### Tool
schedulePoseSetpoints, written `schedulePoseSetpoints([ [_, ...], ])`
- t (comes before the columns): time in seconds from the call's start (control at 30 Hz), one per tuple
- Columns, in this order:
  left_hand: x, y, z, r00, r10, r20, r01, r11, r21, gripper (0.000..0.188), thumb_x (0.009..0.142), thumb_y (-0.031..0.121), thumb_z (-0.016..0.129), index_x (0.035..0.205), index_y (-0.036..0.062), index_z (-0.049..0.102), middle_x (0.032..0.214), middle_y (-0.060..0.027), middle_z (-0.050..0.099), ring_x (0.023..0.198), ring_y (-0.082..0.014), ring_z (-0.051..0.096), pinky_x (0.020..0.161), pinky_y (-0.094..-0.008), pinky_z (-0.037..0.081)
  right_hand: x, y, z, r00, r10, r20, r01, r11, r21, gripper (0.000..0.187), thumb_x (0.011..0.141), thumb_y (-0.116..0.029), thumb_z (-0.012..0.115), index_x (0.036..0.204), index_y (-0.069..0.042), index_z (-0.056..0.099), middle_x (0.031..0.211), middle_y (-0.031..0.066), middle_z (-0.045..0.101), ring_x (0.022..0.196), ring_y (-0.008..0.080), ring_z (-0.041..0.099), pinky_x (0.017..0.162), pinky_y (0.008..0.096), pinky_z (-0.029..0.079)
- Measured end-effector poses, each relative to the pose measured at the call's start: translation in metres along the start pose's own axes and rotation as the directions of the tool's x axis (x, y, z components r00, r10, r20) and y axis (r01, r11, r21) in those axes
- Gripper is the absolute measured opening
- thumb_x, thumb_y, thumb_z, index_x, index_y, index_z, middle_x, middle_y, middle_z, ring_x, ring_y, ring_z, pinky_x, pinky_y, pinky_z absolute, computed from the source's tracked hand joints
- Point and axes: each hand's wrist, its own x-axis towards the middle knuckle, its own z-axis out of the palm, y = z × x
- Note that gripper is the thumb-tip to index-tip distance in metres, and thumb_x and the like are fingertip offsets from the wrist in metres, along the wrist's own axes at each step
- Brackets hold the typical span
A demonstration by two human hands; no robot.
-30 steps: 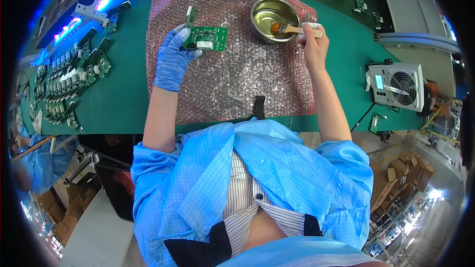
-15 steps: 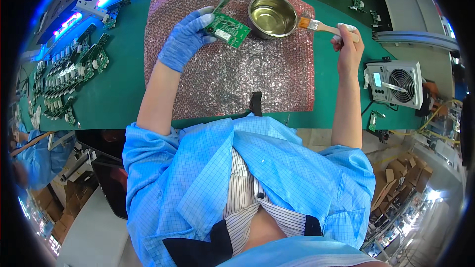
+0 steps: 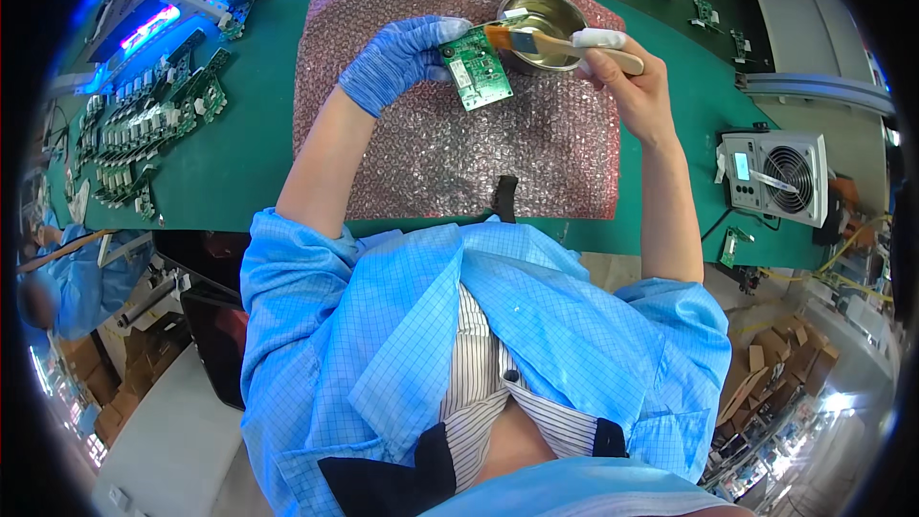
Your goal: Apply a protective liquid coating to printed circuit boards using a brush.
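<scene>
My left hand (image 3: 407,59), in a blue glove, is closed on the edge of a green circuit board (image 3: 481,81), held tilted above the bubble-wrap sheet. My right hand (image 3: 627,77), bare apart from white covers on fingertips, pinches the wooden handle of a paintbrush (image 3: 555,45). The brush's orange bristles lie at the board's upper edge and appear to touch it. Behind the brush stands a round metal bowl (image 3: 565,11) with yellowish liquid inside, partly hidden by the brush and my right hand.
Pinkish bubble wrap (image 3: 421,168) covers the middle of the green table (image 3: 249,168). Several circuit boards (image 3: 144,129) stand in rows at the left, with more at the far right. A white fan unit (image 3: 775,175) sits at the right. Another person in blue (image 3: 86,287) is at the far left.
My right hand has brought the brush leftward from beside the bowl to the board. My left hand has moved slightly right and turned the board so it hangs more upright.
</scene>
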Motion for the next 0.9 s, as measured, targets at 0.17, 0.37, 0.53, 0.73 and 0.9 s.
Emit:
schedulePoseSetpoints([
  [0.17, -0.005, 0.005, 0.009, 0.999, 0.029, 0.019, -0.031, 0.998, 0.061, 0.044, 0.072, 0.033, 0.062, 0.104, 0.0034, 0.055, 0.09, -0.0086, 0.059, 0.08, -0.0159, 0.059, 0.064, -0.0274, 0.052, 0.004, 0.008, 0.008, 0.994, -0.05, 0.101, 0.051, 0.999, -0.001, 0.023, 0.082, -0.019, 0.054, 0.097, -0.002, 0.057, 0.076, 0.0018, 0.057, 0.066, 0.0072, 0.052, 0.057, 0.0198, 0.041],
  [0.37, -0.008, 0.006, 0.011, 0.999, 0.052, -0.005, -0.051, 0.99, 0.129, 0.041, 0.071, 0.029, 0.065, 0.101, 0.003, 0.057, 0.086, -0.0062, 0.061, 0.071, -0.0119, 0.06, 0.056, -0.022, 0.05, 0.003, 0.006, 0.014, 0.994, 0.032, 0.102, -0.022, 0.995, -0.095, 0.022, 0.082, -0.02, 0.054, 0.094, -0.001, 0.057, 0.075, 0.0018, 0.056, 0.065, 0.0073, 0.052, 0.057, 0.0204, 0.041],
  [0.53, -0.006, -0.002, 0.005, 0.995, 0.076, -0.067, -0.075, 0.997, 0.02, 0.036, 0.071, 0.023, 0.065, 0.1, 0.0027, 0.057, 0.085, -0.0064, 0.061, 0.069, -0.0126, 0.06, 0.056, -0.0219, 0.051, -0.016, 0.011, 0.014, 0.982, 0.145, 0.12, -0.122, 0.976, -0.178, 0.02, 0.081, -0.02, 0.054, 0.09, -0.001, 0.057, 0.071, 0.001, 0.056, 0.06, 0.0065, 0.051, 0.053, 0.02, 0.041],
  [0.73, -0.01, -0.003, 0.009, 0.987, 0.109, -0.115, -0.105, 0.994, 0.04, 0.035, 0.072, 0.023, 0.065, 0.099, 0.0026, 0.058, 0.086, -0.0065, 0.061, 0.071, -0.0131, 0.06, 0.057, -0.0218, 0.051, -0.024, 0.004, 0.016, 0.997, 0.076, -0.007, -0.076, 0.996, -0.046, 0.019, 0.081, -0.017, 0.054, 0.089, 0.0, 0.057, 0.07, 0.0007, 0.056, 0.061, 0.0054, 0.051, 0.053, 0.0192, 0.041],
  [0.9, -0.005, -0.002, 0.019, 0.988, 0.104, -0.114, -0.085, 0.984, 0.158, 0.035, 0.073, 0.022, 0.065, 0.1, 0.0028, 0.057, 0.087, -0.0059, 0.061, 0.072, -0.0123, 0.06, 0.057, -0.0211, 0.051, -0.01, 0.011, 0.038, 0.991, -0.129, -0.044, 0.117, 0.972, -0.203, 0.015, 0.082, -0.013, 0.053, 0.091, -0.002, 0.057, 0.07, 0.0014, 0.057, 0.061, 0.0069, 0.053, 0.054, 0.0202, 0.042],
])
